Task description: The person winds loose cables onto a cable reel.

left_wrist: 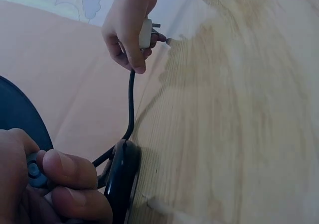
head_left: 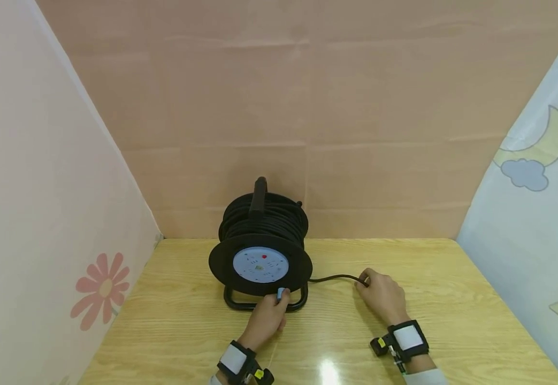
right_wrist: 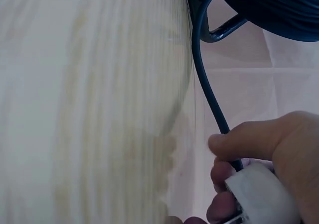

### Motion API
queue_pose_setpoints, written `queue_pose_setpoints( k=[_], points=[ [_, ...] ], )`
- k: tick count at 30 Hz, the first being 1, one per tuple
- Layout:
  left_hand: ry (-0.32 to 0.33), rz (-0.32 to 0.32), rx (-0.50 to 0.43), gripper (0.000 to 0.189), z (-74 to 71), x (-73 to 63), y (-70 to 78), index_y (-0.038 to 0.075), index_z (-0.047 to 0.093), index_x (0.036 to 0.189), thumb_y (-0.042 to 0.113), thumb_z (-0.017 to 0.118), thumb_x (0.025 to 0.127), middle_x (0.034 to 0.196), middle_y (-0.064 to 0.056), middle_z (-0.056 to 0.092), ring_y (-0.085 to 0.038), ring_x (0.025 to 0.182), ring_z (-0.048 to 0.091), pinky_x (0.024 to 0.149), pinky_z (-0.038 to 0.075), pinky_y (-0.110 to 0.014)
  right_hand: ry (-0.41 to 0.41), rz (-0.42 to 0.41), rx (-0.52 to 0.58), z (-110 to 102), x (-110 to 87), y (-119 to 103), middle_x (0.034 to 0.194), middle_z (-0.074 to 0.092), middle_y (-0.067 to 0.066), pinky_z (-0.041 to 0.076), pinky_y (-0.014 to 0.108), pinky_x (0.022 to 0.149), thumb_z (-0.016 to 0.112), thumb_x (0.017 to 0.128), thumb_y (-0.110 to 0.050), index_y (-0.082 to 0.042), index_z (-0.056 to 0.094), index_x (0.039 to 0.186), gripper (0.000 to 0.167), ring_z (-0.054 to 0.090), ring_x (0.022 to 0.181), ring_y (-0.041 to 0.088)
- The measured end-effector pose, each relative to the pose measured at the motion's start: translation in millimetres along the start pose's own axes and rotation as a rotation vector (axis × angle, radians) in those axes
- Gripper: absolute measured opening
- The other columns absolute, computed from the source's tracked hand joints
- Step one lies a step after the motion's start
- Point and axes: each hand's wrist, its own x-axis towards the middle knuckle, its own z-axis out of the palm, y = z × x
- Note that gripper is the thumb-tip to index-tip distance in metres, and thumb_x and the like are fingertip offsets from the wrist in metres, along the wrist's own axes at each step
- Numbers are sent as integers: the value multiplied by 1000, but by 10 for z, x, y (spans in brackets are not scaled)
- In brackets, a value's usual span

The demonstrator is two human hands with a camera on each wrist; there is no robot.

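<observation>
A black cable reel (head_left: pixel 260 289) stands on the table, its round pale socket panel (head_left: pixel 261 264) facing me and black cable (head_left: pixel 279 216) wound on its drum. My left hand (head_left: pixel 266 318) grips a small blue-grey knob (head_left: pixel 280 293) at the reel's lower front; the knob (left_wrist: pixel 35 170) shows between thumb and fingers in the left wrist view. To the right, my right hand (head_left: pixel 383 295) holds the cable's end, with the thumb by the black cord (right_wrist: pixel 209 97). A white plug (right_wrist: pixel 261 196) with metal pins lies within that hand.
The reel rests on a black tube frame (head_left: pixel 240 305) and has a black carrying handle (head_left: pixel 258 198) on top. Behind it rises a brown paper-like backdrop (head_left: pixel 380 133). Printed white panels stand on the left (head_left: pixel 43 187) and right (head_left: pixel 539 224) of the wooden table (head_left: pixel 163 331).
</observation>
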Motion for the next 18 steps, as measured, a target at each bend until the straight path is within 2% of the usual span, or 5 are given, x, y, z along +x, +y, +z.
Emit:
queue_pose_setpoints(
  k=[3, 6, 10, 18],
  points=[
    [9, -2, 9, 73, -37, -6, -45, 15, 55, 54, 59, 42, 111, 45, 7, 51, -12, 44, 45, 49, 36, -29, -8, -8, 6, 13, -7, -18, 78, 73, 5, 35, 30, 45, 77, 95, -22, -9, 74, 102, 15, 50, 55, 13],
    [30, 2, 14, 72, -66, -14, -93, 16, 55, 53, 56, 43, 112, 44, 9, 50, -12, 43, 45, 49, 37, -29, -26, -5, -1, 22, -7, -31, 92, 78, 7, 40, 31, 48, 78, 94, -20, -9, 75, 102, 14, 56, 60, 13],
    [63, 0, 25, 71, -111, -27, -151, 17, 55, 51, 54, 45, 111, 42, 11, 48, -13, 43, 48, 50, 40, -30, -51, -7, -5, 25, -13, -40, 95, 79, 6, 44, 31, 51, 79, 93, -21, -11, 76, 101, 13, 62, 66, 14],
    [76, 16, 4, 68, -253, -58, -255, 16, 56, 55, 55, 46, 111, 44, 9, 50, -14, 43, 49, 50, 40, -32, -97, -14, 29, 15, -35, -56, 98, 79, 6, 49, 34, 60, 85, 90, -28, -15, 77, 98, 17, 68, 79, 18]
  ],
)
